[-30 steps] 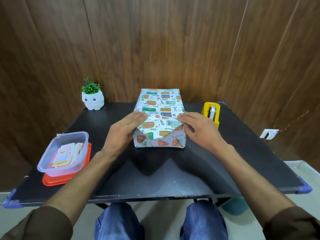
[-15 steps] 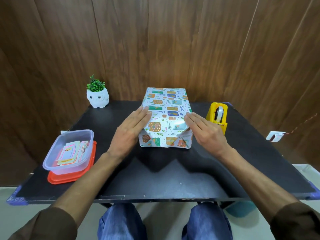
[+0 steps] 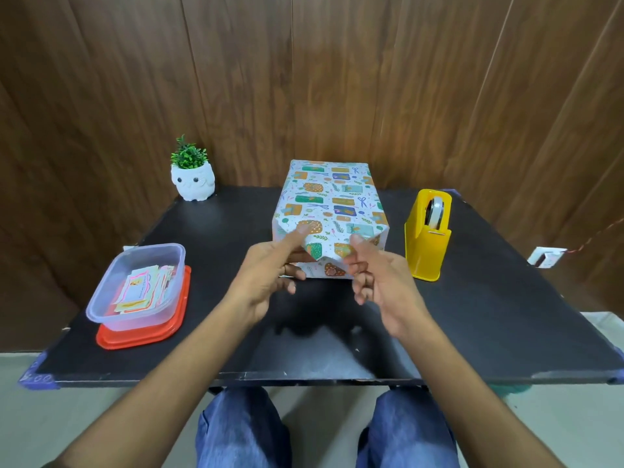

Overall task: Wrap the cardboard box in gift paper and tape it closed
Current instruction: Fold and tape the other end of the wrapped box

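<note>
The cardboard box (image 3: 329,204), fully covered in patterned gift paper (image 3: 337,228), stands in the middle of the black tabletop (image 3: 506,315), its long side running away from the person. At its near end the paper is folded down into a flap with a point hanging over the end face. The left hand (image 3: 266,275) grasps this end at the left corner, its thumb lying on the top edge and its fingers curled against the end face below. The right hand (image 3: 381,282) grasps the right corner the same way, thumb up on the top edge, fingers curled at the flap.

A yellow tape dispenser (image 3: 428,234) stands near the box on the right, apart from it. At the left a clear plastic container (image 3: 135,285) of paper slips sits on a red lid (image 3: 145,336). A white owl-shaped pot (image 3: 192,182) with a green plant stands at the far left edge.
</note>
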